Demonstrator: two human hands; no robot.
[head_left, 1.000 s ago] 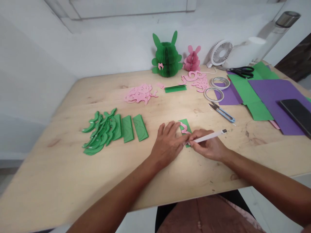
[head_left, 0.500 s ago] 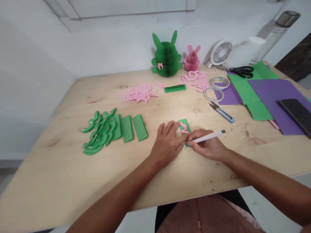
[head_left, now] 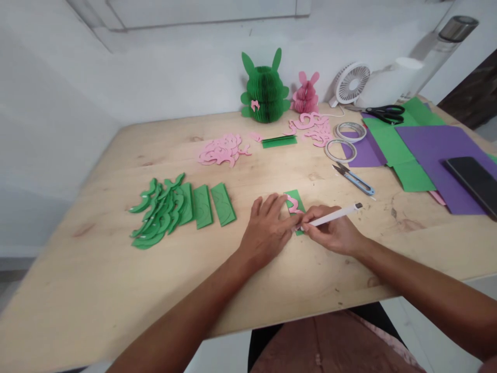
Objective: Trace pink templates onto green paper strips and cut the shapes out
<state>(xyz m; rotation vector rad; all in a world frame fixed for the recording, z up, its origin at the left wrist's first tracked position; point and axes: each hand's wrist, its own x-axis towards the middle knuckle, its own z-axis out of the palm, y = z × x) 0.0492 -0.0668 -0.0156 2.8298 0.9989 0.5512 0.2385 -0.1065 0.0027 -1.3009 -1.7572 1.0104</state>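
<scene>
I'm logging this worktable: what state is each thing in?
Left hand: spread, touching the green card
Right hand: closed around the white pen
White pen: held slanted, tip unclear
Green card: flat, partly covered
Pink cutout: lying on the card
Blue snips: lying, blades slightly apart
Black scissors: lying, opening unclear
Tape rolls: lying flat
Phone: lying, dark
Fan: upright, spinning unclear
Paper rabbits: standing, fanned open

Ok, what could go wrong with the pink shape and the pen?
The pink shape might slip on the green paper if the left hand eases up, so a line could come out crooked. The pen, in the right hand, is close to the left one and might mark it. The snips lie beyond with blades uncovered, so a careless reach could nick skin.
</scene>
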